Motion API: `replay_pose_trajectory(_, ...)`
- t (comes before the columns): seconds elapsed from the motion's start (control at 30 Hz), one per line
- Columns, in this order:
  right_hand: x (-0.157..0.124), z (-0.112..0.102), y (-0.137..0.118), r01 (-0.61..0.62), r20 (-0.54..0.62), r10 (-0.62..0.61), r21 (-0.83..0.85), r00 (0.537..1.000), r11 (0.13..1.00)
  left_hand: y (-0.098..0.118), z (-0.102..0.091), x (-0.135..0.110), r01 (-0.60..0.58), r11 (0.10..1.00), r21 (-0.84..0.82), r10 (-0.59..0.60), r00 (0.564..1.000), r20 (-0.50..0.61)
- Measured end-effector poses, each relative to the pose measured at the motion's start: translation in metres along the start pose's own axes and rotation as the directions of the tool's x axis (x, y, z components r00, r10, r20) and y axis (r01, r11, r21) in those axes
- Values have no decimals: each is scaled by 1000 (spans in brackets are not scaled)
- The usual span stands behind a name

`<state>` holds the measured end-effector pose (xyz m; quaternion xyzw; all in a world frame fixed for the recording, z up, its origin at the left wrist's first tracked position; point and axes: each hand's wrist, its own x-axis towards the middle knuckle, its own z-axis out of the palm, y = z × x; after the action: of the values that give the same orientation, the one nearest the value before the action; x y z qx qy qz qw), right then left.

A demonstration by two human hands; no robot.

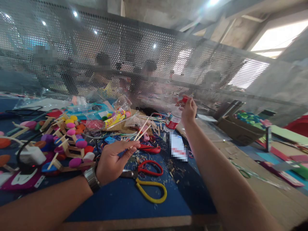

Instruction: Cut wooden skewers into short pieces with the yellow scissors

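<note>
My left hand [115, 160] hovers over the blue table [115, 200], its fingers pinched on a couple of thin wooden sticks [142, 131] that point up and to the right. A metal watch sits on that wrist. My right hand [188, 110] is stretched further out and closed around the top of a clear plastic water bottle [172, 120] with a red-and-white label; the red cap [184, 99] shows at my fingertips. The bottle is tilted and lifted near the middle of the table.
Scissors with red and yellow handles [150, 179] lie below my left hand among stick scraps. A stick-and-pom-pom structure [67, 141] stands at left beside a white charger [31, 155]. A cardboard box [238, 130] sits at right. Behind a perforated screen [134, 61] sit other people.
</note>
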<state>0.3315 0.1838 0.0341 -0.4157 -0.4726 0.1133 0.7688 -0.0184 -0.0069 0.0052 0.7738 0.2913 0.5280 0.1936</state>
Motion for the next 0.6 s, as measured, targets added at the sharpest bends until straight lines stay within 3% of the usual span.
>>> replay_pose_trajectory(0.43, 6, -1, 8, -5, -72, 3, -32, 997, 999, 0, 1, 0, -13, 1000, 10, 13, 1000, 8)
replay_pose_trajectory(0.6, 4, 1, 5, -22, -46, 20, -48, 999, 999, -1, 1, -1, -7, 1000, 19, 7, 1000, 4)
